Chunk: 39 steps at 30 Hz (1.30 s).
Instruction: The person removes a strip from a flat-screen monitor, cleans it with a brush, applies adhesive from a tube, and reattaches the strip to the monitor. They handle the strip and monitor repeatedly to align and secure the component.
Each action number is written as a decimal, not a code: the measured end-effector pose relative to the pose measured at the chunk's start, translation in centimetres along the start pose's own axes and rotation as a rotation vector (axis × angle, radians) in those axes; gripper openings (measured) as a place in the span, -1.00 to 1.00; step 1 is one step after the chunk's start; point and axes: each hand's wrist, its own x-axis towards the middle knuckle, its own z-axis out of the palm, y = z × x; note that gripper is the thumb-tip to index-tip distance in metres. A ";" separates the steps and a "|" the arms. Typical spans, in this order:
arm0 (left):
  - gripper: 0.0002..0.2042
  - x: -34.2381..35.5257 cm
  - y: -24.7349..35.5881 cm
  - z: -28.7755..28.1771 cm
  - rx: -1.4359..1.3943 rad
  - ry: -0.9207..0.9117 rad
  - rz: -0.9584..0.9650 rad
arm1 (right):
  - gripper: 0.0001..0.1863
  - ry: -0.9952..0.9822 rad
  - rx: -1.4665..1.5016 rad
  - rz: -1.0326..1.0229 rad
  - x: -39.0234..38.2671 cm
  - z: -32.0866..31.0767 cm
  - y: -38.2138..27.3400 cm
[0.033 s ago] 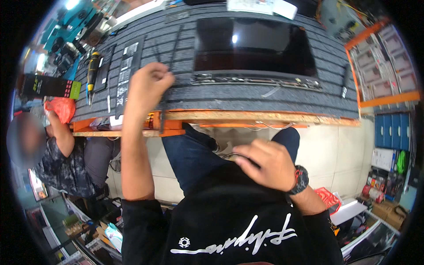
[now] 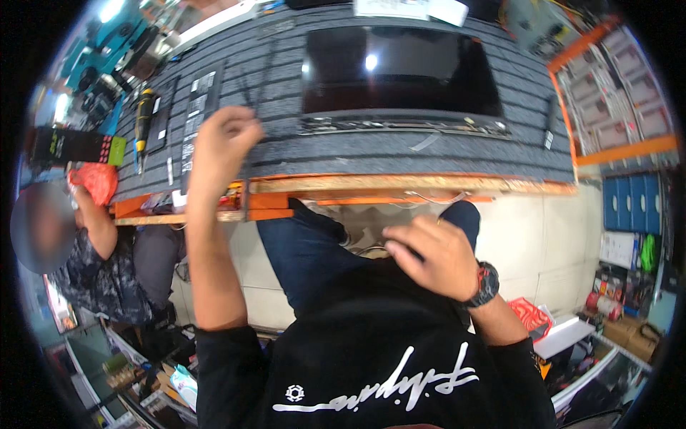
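My left hand (image 2: 223,149) is over the left part of the mat, its thumb and fingers pinched on a long thin black strip (image 2: 248,193) that runs down past the bench edge. Beside that hand lies a flat black laptop battery (image 2: 202,100). To the right, a bare laptop screen panel (image 2: 404,71) lies flat, dark and glossy, with a circuit strip (image 2: 407,124) along its near edge. My right hand (image 2: 437,259), with a watch on the wrist, hangs over my lap; its thumb and forefinger are apart and nothing shows between them.
A yellow-black screwdriver (image 2: 144,121) lies at the mat's left. A clear tape piece (image 2: 426,141) sits near the screen. An open drawer (image 2: 214,214) juts out below the bench. Another person (image 2: 103,250) sits at far left, beside a red bag (image 2: 95,182).
My left hand has shifted slightly left, with the black strip still in its pinch. The right hand stays over my lap, its fingers a little more spread. The whole view has shifted slightly.
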 end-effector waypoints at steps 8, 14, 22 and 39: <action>-0.64 -14.3 4.3 1.3 -0.676 -0.005 -0.140 | -0.54 0.187 -0.490 0.042 -7.6 -0.6 6.7; -0.55 -20.3 4.5 5.8 -0.949 -0.174 -0.153 | -0.68 0.035 -0.446 0.161 -6.4 3.5 9.3; -0.49 -22.0 3.7 5.4 -1.379 -0.413 -0.120 | -0.64 0.001 -0.488 0.241 -7.0 3.7 6.8; -0.67 -20.4 2.9 3.7 -1.214 -0.257 -0.143 | -0.73 -0.434 0.300 0.140 -13.2 -6.3 -2.3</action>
